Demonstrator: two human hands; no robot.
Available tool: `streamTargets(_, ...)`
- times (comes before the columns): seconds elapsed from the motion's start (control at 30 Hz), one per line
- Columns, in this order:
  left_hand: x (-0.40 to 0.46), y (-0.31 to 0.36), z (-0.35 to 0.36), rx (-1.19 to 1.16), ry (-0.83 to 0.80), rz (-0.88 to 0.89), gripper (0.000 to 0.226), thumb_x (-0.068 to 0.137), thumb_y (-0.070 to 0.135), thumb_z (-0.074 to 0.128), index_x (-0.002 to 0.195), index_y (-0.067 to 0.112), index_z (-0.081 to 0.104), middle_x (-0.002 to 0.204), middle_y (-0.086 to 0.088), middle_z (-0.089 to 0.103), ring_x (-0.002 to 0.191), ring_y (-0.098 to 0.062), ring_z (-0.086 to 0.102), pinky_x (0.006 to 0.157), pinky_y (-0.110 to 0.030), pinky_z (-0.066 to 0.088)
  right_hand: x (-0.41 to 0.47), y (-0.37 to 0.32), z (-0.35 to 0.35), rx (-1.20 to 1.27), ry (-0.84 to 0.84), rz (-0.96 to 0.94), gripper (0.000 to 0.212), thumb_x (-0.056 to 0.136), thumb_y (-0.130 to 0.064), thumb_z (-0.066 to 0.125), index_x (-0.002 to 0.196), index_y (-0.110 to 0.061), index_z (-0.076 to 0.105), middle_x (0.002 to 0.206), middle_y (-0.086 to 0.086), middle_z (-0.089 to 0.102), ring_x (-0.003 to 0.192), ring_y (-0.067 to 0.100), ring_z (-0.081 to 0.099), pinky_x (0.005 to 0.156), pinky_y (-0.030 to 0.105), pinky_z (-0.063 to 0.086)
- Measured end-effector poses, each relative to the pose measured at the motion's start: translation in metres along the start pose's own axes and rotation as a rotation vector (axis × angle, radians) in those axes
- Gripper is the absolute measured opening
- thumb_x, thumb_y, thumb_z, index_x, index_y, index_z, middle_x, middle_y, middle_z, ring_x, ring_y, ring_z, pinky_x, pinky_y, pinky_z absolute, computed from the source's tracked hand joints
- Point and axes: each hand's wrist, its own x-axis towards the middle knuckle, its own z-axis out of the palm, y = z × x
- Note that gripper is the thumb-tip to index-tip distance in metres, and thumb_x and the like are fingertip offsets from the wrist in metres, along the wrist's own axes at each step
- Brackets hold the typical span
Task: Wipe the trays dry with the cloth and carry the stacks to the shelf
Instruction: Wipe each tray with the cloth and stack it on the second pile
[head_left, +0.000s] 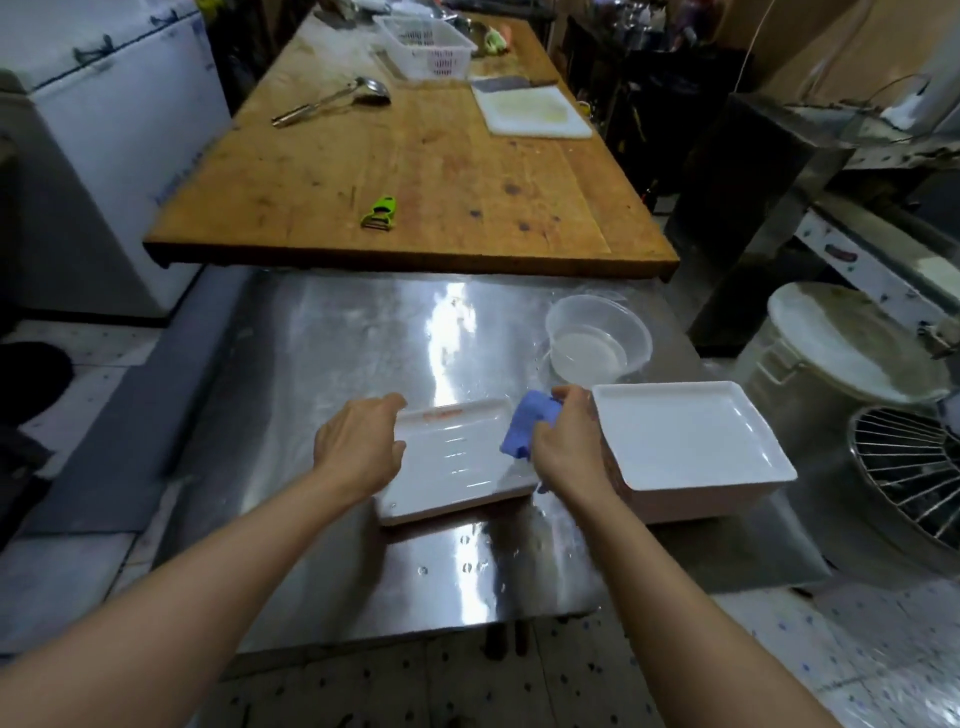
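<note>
A single white tray (452, 462) lies flat on the steel table (322, 364), its inside wet with streaks. My left hand (358, 447) grips the tray's left rim, thumb over the edge. My right hand (569, 441) holds a crumpled blue cloth (527, 428) against the tray's right edge. Just right of that hand stands a stack of white trays (691, 447), the top one facing up.
A clear plastic bowl (597, 338) with water sits behind the trays. Beyond is a wooden table (415, 171) with a green peeler (380, 212), ladle (332, 101), cutting board (532, 111) and white basket (423, 47). A lidded bucket (841, 353) and wire rack (909, 467) stand right.
</note>
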Motion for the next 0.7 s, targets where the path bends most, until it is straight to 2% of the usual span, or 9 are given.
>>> streamTargets(0.07,-0.001,-0.013,0.008,0.0,-0.035,-0.087,0.045,0.085,0.026,0.061,0.127,0.017,0.047,0.125,-0.006,0.057,0.118,-0.028,0.05,0.089,-0.04,0.046,0.004,0.004,0.021,-0.1,-0.041,-0.031,0.031,0.084,0.002,0.041,0.114,-0.007,0.041,0.105,0.013,0.055,0.1,0.034,0.055,0.079,0.037,0.044)
streamTargets(0.13,0.0,-0.022,0.016,0.007,-0.091,-0.166,0.045,0.085,0.029,0.06,0.125,0.015,0.045,0.123,-0.009,0.056,0.114,-0.03,0.051,0.086,-0.039,0.044,0.007,0.01,0.04,-0.201,-0.108,-0.039,0.031,0.086,-0.001,0.045,0.117,-0.004,0.044,0.12,0.018,0.05,0.111,0.035,0.05,0.091,0.039,0.041)
streamTargets(0.23,0.002,-0.029,0.03,-0.025,-0.172,-0.244,0.052,0.086,0.035,0.06,0.13,0.013,0.04,0.128,-0.01,0.049,0.114,-0.03,0.053,0.087,-0.038,0.044,0.008,0.025,0.057,-0.6,-0.144,-0.106,0.032,0.091,-0.018,0.049,0.122,-0.011,0.051,0.138,0.014,0.036,0.128,0.031,0.035,0.105,0.036,0.028)
streamTargets(0.3,0.004,-0.029,0.039,-0.076,-0.222,-0.252,0.054,0.086,0.034,0.06,0.131,0.012,0.039,0.129,-0.011,0.048,0.114,-0.031,0.053,0.088,-0.039,0.044,0.005,0.032,0.062,-0.775,-0.125,-0.155,0.03,0.091,-0.022,0.048,0.121,-0.017,0.054,0.136,0.011,0.034,0.125,0.029,0.033,0.103,0.036,0.028)
streamTargets(0.43,0.005,-0.028,0.051,-0.169,-0.251,-0.258,0.055,0.085,0.016,0.057,0.133,0.009,0.031,0.128,-0.014,0.047,0.113,-0.032,0.051,0.088,-0.038,0.043,0.013,0.039,0.071,-0.631,-0.141,0.036,0.029,0.096,-0.015,0.042,0.122,-0.008,0.054,0.13,0.011,0.039,0.119,0.026,0.042,0.094,0.031,0.037)
streamTargets(0.53,0.007,-0.03,0.054,-0.235,-0.237,-0.26,0.055,0.084,0.01,0.056,0.132,0.01,0.03,0.126,-0.014,0.046,0.109,-0.032,0.052,0.084,-0.035,0.043,0.029,0.04,0.082,-0.519,-0.086,0.028,0.031,0.097,-0.013,0.037,0.124,-0.004,0.049,0.131,0.017,0.037,0.118,0.028,0.038,0.085,0.03,0.031)
streamTargets(0.6,0.007,-0.031,0.057,-0.25,-0.233,-0.266,0.058,0.085,0.011,0.057,0.135,0.012,0.027,0.128,-0.012,0.043,0.108,-0.03,0.052,0.08,-0.032,0.041,0.041,0.035,0.089,-0.39,-0.059,0.038,0.034,0.097,-0.013,0.035,0.126,0.0,0.044,0.131,0.021,0.036,0.118,0.03,0.038,0.088,0.034,0.031)
streamTargets(0.67,0.006,-0.032,0.059,-0.248,-0.228,-0.276,0.059,0.086,0.012,0.057,0.136,0.014,0.025,0.129,-0.01,0.041,0.108,-0.029,0.052,0.078,-0.031,0.039,0.053,0.033,0.099,-0.346,-0.039,-0.006,0.033,0.096,-0.013,0.035,0.126,-0.003,0.046,0.126,0.019,0.037,0.116,0.032,0.04,0.092,0.038,0.035)
streamTargets(0.7,0.006,-0.032,0.061,-0.247,-0.226,-0.277,0.059,0.086,0.012,0.057,0.136,0.015,0.025,0.129,-0.01,0.041,0.108,-0.029,0.052,0.078,-0.031,0.039,0.059,0.033,0.103,-0.323,-0.03,-0.012,0.03,0.096,-0.013,0.034,0.122,-0.005,0.048,0.118,0.013,0.039,0.112,0.032,0.043,0.087,0.036,0.038)
